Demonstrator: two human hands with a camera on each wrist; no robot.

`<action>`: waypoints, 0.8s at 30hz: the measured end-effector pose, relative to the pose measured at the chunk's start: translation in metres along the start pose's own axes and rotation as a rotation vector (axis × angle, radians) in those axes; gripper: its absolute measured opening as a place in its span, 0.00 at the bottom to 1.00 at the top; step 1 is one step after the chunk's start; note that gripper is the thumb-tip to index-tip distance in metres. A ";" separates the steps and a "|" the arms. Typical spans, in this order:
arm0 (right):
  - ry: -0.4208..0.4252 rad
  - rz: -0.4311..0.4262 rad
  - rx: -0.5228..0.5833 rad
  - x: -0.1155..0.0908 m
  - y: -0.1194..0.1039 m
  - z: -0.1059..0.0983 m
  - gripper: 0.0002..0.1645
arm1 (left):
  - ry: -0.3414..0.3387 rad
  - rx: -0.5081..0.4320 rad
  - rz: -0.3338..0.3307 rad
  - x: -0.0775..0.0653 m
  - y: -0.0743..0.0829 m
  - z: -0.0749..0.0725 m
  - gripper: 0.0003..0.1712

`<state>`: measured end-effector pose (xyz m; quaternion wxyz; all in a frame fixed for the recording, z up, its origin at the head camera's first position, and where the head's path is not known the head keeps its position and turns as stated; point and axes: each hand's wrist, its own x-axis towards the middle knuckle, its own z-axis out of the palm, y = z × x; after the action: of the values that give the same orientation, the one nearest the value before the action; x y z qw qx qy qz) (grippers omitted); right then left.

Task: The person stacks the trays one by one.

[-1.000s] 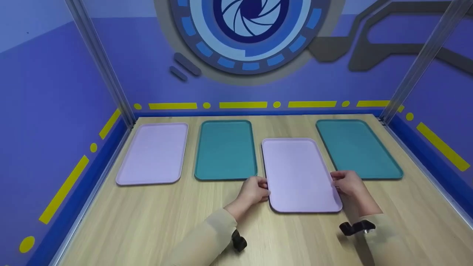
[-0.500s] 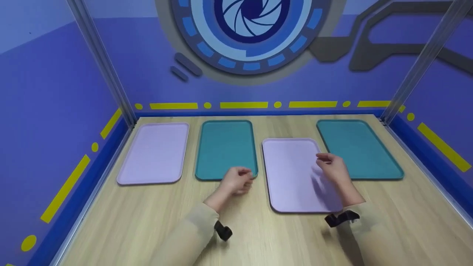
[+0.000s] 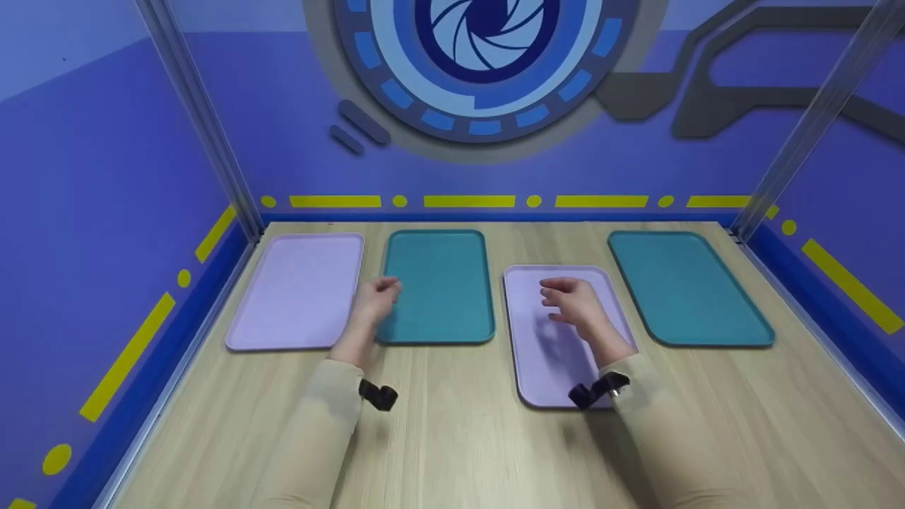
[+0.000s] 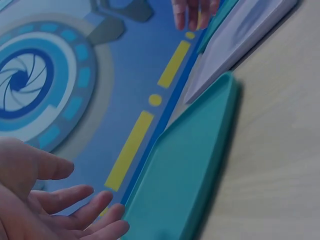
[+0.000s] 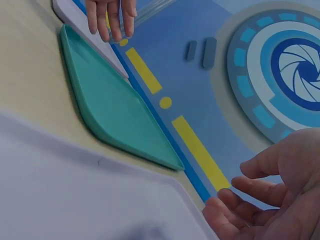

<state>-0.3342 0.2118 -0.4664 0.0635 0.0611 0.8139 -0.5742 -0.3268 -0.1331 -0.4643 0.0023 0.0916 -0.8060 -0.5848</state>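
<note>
My left hand [image 3: 373, 302] hangs in the air between the far-left lilac tray [image 3: 293, 293] and the teal tray [image 3: 442, 290] beside it, its fingers relaxed and holding nothing. Over the second lilac tray [image 3: 527, 353], which sits nearer to me than the others, hovers my right hand [image 3: 574, 307]; its shadow falls on the tray. In the right wrist view that hand's fingers [image 5: 250, 195] are loosely bent with nothing in them. The left wrist view likewise has the left hand's fingers [image 4: 85, 210] spread loosely beside the teal tray [image 4: 180, 165].
Another teal tray [image 3: 693, 290] lies at the right, near the back of the wooden table [image 3: 452, 438]. Blue printed walls [image 3: 495, 170] and metal posts [image 3: 205, 120] enclose the table at the back and sides. A black camera [image 3: 378, 394] is strapped to each wrist.
Both hands have let go of the nearer lilac tray's sides, risen and moved left. The left hand crossed in front of the teal tray; the right hand came over the lilac one. The trays stay put.
</note>
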 end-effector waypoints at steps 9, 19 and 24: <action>-0.082 0.067 0.070 0.014 -0.013 0.039 0.25 | 0.022 0.000 -0.086 0.023 -0.010 -0.028 0.26; -0.140 0.142 0.033 0.027 -0.024 0.067 0.27 | -0.051 -0.051 -0.254 0.030 -0.015 -0.021 0.30; -0.146 0.161 0.003 0.029 -0.026 0.074 0.17 | -0.079 -0.101 -0.299 0.031 -0.019 -0.021 0.31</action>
<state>-0.3649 0.1343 -0.4722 0.1684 0.0843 0.7989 -0.5713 -0.3519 -0.1630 -0.4790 -0.1116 0.1873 -0.7524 -0.6216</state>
